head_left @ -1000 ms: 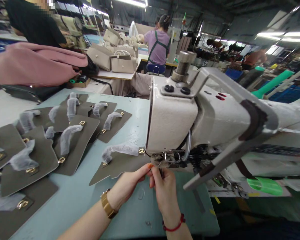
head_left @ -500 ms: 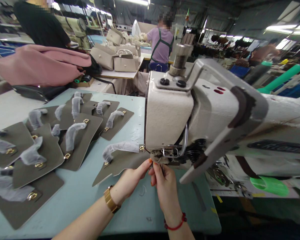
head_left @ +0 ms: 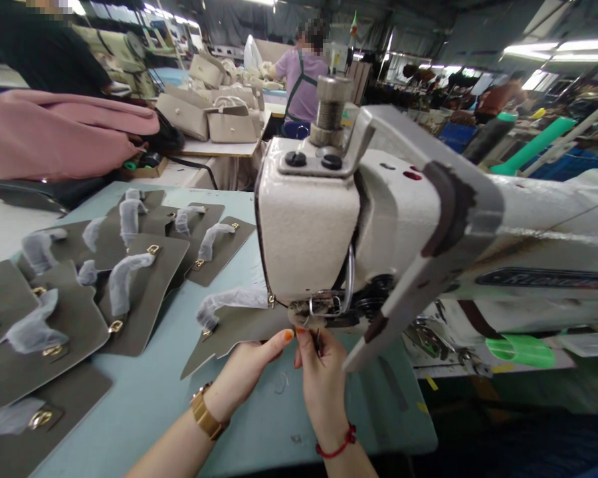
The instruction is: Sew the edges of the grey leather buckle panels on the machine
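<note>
A grey bag panel (head_left: 244,323) lies under the head of a sewing machine (head_left: 306,226), its film-wrapped handle (head_left: 234,298) on top. My left hand (head_left: 242,373) is at the panel's near edge, thumb stretched toward the needle area and the other fingers mostly hidden; it appears to grip the edge. Just below the presser area, my right hand (head_left: 323,372) is closed in a pinch, fingertips close to my left thumb. A small dark thing shows between its fingers, too small to name.
Several grey panels (head_left: 152,282) with wrapped handles overlap on the blue-green table (head_left: 154,405) at left. Pink material (head_left: 64,133) is piled behind them. Beige bags (head_left: 232,125) stand on a farther table, near a person in purple (head_left: 303,79). A metal guard (head_left: 403,285) slants beside my right hand.
The view has shifted, so the machine and panels sit farther left. My left thumb has parted slightly from my right fingertips. The panel stays under the machine head.
</note>
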`<action>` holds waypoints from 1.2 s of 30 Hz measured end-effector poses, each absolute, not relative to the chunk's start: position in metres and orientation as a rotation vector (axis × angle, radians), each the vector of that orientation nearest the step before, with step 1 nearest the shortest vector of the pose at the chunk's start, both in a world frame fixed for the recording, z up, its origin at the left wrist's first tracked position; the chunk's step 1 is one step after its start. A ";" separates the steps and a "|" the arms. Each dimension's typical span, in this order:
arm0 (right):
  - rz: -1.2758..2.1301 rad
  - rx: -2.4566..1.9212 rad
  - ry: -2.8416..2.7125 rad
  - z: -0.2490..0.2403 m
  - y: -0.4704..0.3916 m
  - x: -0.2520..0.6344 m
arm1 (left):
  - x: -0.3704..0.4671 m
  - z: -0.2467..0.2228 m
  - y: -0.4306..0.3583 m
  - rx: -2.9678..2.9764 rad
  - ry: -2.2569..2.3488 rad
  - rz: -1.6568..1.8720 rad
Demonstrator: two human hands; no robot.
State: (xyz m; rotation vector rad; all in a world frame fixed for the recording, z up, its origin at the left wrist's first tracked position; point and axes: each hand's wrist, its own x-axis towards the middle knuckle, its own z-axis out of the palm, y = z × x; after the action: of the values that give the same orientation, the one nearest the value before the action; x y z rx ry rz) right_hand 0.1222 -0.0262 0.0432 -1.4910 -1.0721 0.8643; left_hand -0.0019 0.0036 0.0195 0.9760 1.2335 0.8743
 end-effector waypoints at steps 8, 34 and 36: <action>0.858 -1.519 -1.080 0.046 -0.025 0.123 | -0.001 0.011 0.004 1.092 1.399 0.823; 1.436 -1.532 -1.126 -0.017 -0.084 0.144 | 0.016 0.022 0.014 0.933 1.128 0.876; 1.442 -1.528 -1.128 -0.018 -0.085 0.144 | 0.018 0.025 0.016 0.875 1.080 0.899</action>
State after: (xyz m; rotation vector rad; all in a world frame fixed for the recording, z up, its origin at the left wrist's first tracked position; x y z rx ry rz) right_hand 0.1439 -0.0847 -0.0182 -1.5278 -1.1279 1.4424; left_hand 0.0183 0.0163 0.0249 0.8752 1.0805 0.8990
